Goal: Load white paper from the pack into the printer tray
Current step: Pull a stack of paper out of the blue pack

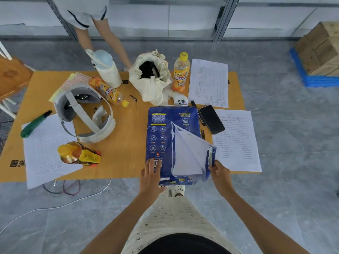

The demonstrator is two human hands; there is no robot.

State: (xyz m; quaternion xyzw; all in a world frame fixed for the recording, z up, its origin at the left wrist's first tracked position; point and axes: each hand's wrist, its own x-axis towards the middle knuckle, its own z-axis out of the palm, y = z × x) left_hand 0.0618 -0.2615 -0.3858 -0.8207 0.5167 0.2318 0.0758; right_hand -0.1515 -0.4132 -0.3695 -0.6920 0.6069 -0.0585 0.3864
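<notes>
Paper pack point(161, 143), blue wrapper torn open along its length, lying on the cardboard sheet point(121, 143) at 6 o'clock near its front edge, white paper point(189, 154) exposed. From left to right: printed sheet point(45, 153) at 9 o'clock, white headset point(86, 114), left hand point(151, 176) pressed flat, fingers spread, on the barcode end of the wrapper; right hand point(219, 174) pinching the torn wrapper flap point(211, 156) and lifting it off the ream, black phone point(211, 119) at 2 o'clock.
</notes>
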